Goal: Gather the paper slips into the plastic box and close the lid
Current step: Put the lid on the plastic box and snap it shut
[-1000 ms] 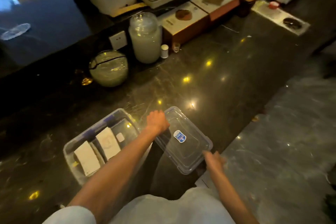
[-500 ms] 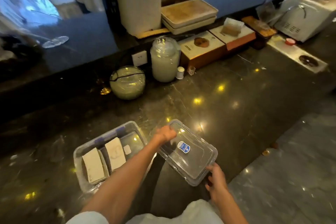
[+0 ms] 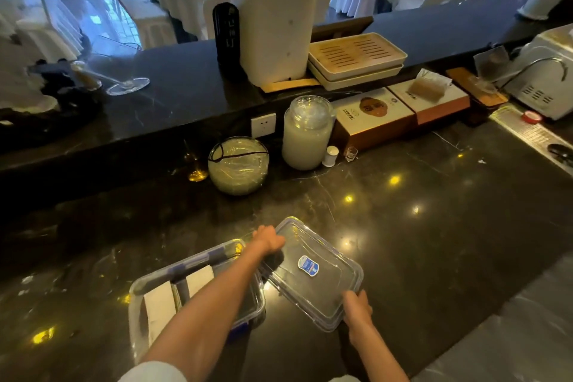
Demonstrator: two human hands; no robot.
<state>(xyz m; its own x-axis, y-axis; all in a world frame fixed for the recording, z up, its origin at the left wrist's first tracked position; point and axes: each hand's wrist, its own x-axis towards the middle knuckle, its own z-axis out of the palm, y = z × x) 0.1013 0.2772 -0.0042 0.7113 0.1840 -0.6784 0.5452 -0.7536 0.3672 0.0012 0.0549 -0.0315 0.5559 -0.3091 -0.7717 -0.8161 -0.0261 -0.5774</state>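
Observation:
A clear plastic box [image 3: 136,316] with blue clips stands open on the dark stone counter, low and left of centre. White paper slips [image 3: 158,307] lie inside it, partly hidden by my left forearm. The clear lid [image 3: 322,285], with a blue sticker, sits just right of the box, its left side raised. My left hand [image 3: 268,239] grips the lid's far left corner. My right hand [image 3: 356,308] holds the lid's near right corner.
At the back of the counter [image 3: 434,242] stand a round glass bowl [image 3: 238,166], a tall glass jar [image 3: 307,133], a small white bottle [image 3: 330,156], a shot glass [image 3: 351,153] and two boxes [image 3: 403,112]. The counter's front edge runs diagonally at lower right.
My right hand has closed on the lid's near corner, and both hands now hold the lid, shifted slightly toward the box. My view has tilted upward, showing more of the room.

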